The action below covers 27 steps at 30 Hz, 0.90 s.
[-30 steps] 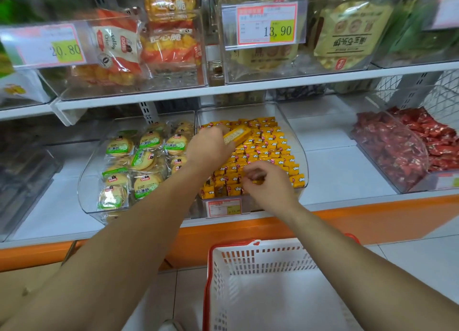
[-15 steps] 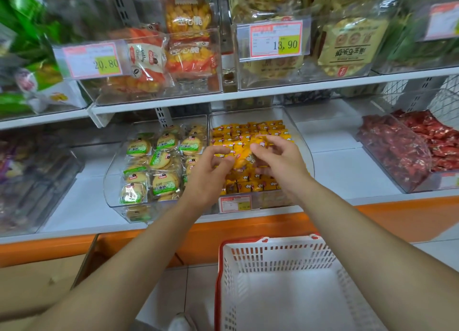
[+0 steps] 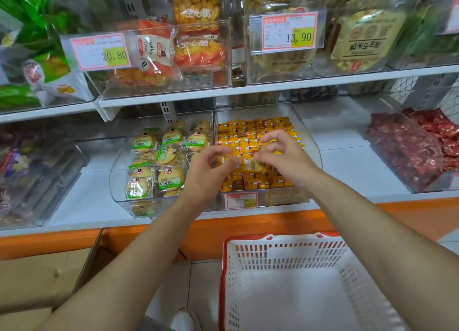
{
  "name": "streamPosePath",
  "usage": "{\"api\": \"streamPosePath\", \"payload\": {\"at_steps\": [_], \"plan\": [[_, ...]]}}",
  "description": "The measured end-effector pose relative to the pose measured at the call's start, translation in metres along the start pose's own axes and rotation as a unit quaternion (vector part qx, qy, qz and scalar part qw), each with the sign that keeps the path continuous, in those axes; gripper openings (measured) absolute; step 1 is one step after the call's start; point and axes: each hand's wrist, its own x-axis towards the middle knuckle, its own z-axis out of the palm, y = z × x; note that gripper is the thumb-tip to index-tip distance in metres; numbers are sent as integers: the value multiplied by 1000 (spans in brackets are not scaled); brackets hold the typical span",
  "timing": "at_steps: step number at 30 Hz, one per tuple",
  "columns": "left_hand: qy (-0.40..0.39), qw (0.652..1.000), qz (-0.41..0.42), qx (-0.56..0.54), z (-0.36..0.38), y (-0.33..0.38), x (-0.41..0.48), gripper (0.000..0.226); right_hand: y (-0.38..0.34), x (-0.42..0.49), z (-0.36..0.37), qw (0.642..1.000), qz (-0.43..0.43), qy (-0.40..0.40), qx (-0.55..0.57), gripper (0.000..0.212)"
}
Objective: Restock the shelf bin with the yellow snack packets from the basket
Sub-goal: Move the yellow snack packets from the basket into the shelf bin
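Flanking the clear shelf bin [image 3: 311, 144] are a second clear bin of green-labelled round biscuits [image 3: 169, 154] just beside it on the left and, well apart on the right, a bin of red-wrapped sweets [image 3: 407, 151]. The upper shelf [image 3: 273, 88] hangs over the back of all three, carrying bagged snacks behind price tags [image 3: 289, 31]. A small price label [image 3: 241, 200] sits on the bin's front wall. Below, on the tiled floor, stands a white basket with a red rim [image 3: 223, 268].

Both forearms reach up and forward from the lower corners, converging above the bin. The yellow snack packets [image 3: 258, 129] lie in tight rows inside it, filling it almost to the front.

Between the hands, just above those rows, is a single yellow packet [image 3: 246, 162], blurred. The left hand [image 3: 208, 171] has its fingers curled and pinches the packet's left end. The right hand [image 3: 285, 154], fingers arched, pinches the other end with thumb and fingertips.
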Motion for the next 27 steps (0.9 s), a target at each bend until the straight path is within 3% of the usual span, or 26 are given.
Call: {"api": "streamPosePath", "payload": {"at_steps": [3,5,9,11,12,14,15,18,25,27], "plan": [[34,999,-16,-20,-1,6,7,44,-4,-1,5,990,-34,-88,-107,18],[31,999,-4,0,1,6,12,43,-8,-1,10,989,-49,-90,-109,13],[22,998,34,48,1,3,22,36,-10,3,9,985,-71,-88,-127,42],[16,988,67,135,-3,-2,29,32,-5,5,2,987,-81,-70,-120,56],[8,963,104,247,-7,-8,34,30,-2,6,-1,989,-80,-50,-110,57],[-12,862,182,473,-14,-20,40,21,6,8,-9,995,-62,-7,-78,53],[-29,819,205,534,-15,-26,43,17,9,8,-13,997,-50,8,-60,51],[-88,772,210,593,-11,-37,48,15,14,8,-20,999,-35,-2,-31,48],[-121,766,179,605,-5,-43,59,25,17,10,-23,998,-39,-42,-41,45],[-125,779,172,590,-5,-43,60,23,15,9,-23,998,-35,-45,-41,46]]}}
